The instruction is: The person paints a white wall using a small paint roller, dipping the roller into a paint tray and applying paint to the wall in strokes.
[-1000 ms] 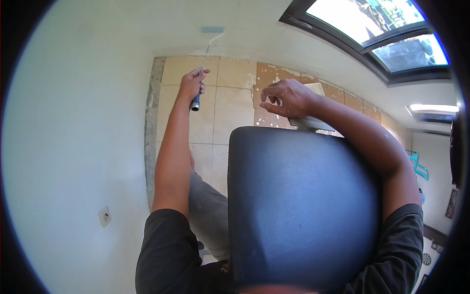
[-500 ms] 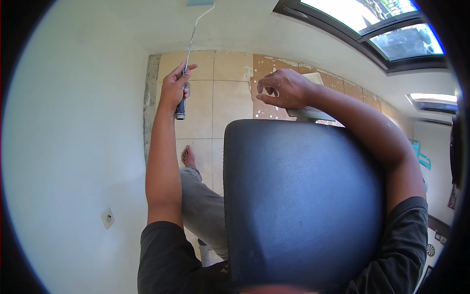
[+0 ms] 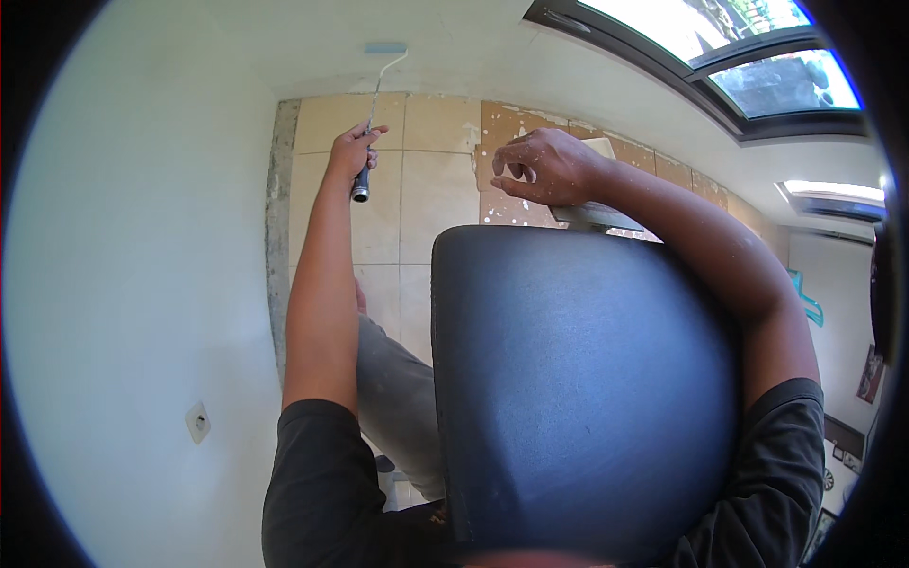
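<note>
My left hand is wrapped round the dark handle of a paint roller. Its thin, bent frame reaches up from the hand, and the pale blue roller sleeve lies against the white far wall. My right hand hangs loosely curled, a gap showing between thumb and fingers and nothing in it. Just under that hand is a pale, flat-edged object, mostly hidden by the hand and forearm. My right arm bends around a large black padded backrest, which fills the middle and covers much of my body.
A white wall with a socket runs along the left. Beige tiles cover the floor, and a paint-spotted brown strip lies by the far wall. A dark-framed window is at upper right. My grey-trousered leg stands left of the backrest.
The roller sleeve has come down the far wall, toward me. My left hand has shifted slightly up and right along with the handle. My right hand has barely moved.
</note>
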Motion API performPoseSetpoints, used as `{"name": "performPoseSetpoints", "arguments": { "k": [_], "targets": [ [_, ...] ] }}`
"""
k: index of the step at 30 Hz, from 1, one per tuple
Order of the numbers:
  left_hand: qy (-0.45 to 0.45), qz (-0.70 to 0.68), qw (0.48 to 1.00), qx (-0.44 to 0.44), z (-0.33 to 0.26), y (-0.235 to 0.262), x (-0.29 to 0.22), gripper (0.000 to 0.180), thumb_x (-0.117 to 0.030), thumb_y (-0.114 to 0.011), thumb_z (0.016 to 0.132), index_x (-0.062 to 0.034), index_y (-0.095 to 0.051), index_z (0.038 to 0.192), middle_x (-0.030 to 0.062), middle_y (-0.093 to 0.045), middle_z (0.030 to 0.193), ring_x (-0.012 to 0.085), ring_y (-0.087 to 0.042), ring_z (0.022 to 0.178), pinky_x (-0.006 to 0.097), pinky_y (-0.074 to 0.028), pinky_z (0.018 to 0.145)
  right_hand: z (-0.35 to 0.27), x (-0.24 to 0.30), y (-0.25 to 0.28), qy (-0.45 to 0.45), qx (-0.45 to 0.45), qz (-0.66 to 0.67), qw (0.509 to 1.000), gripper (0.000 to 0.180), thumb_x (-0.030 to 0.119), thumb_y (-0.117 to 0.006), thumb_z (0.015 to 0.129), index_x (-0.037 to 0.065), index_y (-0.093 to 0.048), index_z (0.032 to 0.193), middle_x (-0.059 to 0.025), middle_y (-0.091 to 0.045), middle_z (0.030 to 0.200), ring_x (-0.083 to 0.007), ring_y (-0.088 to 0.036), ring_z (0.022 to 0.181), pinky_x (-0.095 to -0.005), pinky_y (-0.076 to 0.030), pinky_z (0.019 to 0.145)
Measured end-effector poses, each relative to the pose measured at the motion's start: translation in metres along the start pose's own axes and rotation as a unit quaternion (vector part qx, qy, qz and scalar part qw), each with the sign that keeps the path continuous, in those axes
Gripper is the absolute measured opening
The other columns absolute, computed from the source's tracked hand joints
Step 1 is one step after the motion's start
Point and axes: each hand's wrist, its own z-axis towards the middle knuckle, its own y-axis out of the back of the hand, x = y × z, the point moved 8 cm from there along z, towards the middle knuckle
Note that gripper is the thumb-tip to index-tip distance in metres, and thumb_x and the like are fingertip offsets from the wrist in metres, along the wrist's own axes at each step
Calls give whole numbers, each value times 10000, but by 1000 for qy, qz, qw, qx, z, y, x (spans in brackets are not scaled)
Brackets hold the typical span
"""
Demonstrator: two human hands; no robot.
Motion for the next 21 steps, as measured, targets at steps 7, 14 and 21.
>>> {"name": "performPoseSetpoints", "arguments": {
  "k": [7,14,21],
  "targets": [
    [10,35,998,-46,22,-13,23,552,-38,-571,958,15,-391,1478,92,-696,1122,78,-455,539,232,-441,462,0,1,1,1,-3,-4,1000,245,283,-650,921,40,-676,906,-126,-617,695,-275,-640,651,-398,-474,605],
    [-5,9,1000,-12,-14,-29,-24,574,-39,-564,963,24,-354,1493,107,-687,1109,80,-446,536,231,-437,466,0,-2,-2,2,-2,6,1000,322,364,-612,934,49,-681,924,-152,-652,730,-319,-637,689,-449,-486,660],
    [-29,-35,999,26,-44,-41,-49,591,-39,-570,964,22,-335,1503,115,-665,1128,77,-422,544,229,-419,461,-1,0,-2,2,-2,-11,1000,256,298,-630,932,46,-674,931,-131,-620,715,-278,-638,660,-407,-490,635]
  ]
}}
